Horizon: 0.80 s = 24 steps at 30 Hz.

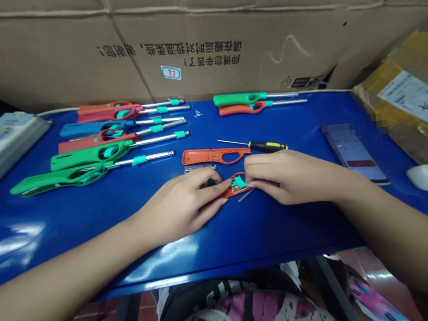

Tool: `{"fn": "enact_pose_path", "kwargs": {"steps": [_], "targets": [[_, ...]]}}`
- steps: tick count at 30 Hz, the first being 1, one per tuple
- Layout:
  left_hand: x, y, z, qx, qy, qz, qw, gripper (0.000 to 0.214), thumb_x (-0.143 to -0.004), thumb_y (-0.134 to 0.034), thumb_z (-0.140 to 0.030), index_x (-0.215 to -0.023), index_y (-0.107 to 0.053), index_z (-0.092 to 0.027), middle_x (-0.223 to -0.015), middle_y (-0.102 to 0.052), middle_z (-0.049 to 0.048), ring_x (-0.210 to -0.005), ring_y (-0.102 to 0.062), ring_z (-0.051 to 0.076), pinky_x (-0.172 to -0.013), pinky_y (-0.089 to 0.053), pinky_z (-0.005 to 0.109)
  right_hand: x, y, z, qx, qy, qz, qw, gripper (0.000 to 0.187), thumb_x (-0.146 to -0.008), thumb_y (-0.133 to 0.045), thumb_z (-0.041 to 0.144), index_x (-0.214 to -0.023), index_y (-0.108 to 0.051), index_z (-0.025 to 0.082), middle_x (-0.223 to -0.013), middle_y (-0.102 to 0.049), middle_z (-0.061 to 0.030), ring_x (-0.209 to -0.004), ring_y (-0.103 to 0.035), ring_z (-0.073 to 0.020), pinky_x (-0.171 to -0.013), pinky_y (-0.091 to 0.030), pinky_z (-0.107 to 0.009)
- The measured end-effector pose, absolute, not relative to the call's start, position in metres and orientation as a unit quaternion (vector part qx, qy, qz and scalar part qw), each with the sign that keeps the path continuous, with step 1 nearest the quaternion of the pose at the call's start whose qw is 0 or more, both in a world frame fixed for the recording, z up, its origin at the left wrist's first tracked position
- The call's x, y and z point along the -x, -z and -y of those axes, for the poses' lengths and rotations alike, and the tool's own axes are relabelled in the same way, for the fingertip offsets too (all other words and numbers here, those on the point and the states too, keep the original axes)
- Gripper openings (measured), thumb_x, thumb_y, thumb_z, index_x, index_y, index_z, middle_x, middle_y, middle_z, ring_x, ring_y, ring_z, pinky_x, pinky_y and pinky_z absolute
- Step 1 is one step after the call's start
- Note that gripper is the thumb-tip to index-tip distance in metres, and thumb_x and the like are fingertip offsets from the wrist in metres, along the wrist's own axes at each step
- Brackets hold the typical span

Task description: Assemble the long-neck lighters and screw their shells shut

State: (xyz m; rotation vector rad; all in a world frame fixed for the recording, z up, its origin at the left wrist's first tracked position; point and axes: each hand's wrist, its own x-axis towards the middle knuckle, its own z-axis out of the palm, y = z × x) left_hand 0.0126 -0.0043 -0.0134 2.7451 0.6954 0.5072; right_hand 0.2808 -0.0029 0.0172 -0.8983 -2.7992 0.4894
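Left fingers (216, 191) closed on orange shell half (230, 192), right fingers (256, 183) pinched together, apparently on teal piece (239, 181).

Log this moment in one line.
left hand: holding nearer orange shell | right hand: at green part, grip unclear | screwdriver: lying on table

Left forearm (85, 271) and right forearm (395, 219) converge; left hand (186, 203) and right hand (288, 176) nearly meet, palm-down, fingers (214, 190) bent.

Left hand (189, 197) and right hand (281, 177) at an orange lighter shell (229, 192)
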Motion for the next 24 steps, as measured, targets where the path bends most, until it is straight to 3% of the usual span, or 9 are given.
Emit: {"fn": "enact_pose_path", "kwargs": {"steps": [16,24], "targets": [[-0.0126,0.0096,0.0061,-0.954,-0.146,-0.242,0.097,0.032,-0.104,-0.046,-0.028,-0.125,-0.068,-0.019,-0.113,-0.066,0.0101,-0.098,-0.067,0.021,-0.082,-0.058,0.034,-0.2786,-0.018,0.0012,0.294,-0.203,0.929,0.092,0.016,-0.098,-0.049,0.013,-0.086,-0.06,0.017,-0.089,-0.062,-0.0042,-0.08,-0.056,-0.0152,-0.073,-0.042,-0.027],[-0.0146,0.0145,0.0049,-0.948,-0.184,-0.236,0.106,0.03,-0.103,-0.049,-0.029,-0.123,-0.067,-0.017,-0.111,-0.067,0.0093,-0.099,-0.067,0.021,-0.087,-0.057,0.034,-0.2805,-0.0202,0.0021,0.319,-0.209,0.921,0.073,0.014,-0.097,-0.051,0.015,-0.084,-0.057,0.018,-0.087,-0.06,-0.0029,-0.076,-0.054,-0.0146,-0.069,-0.041,-0.027]]}}
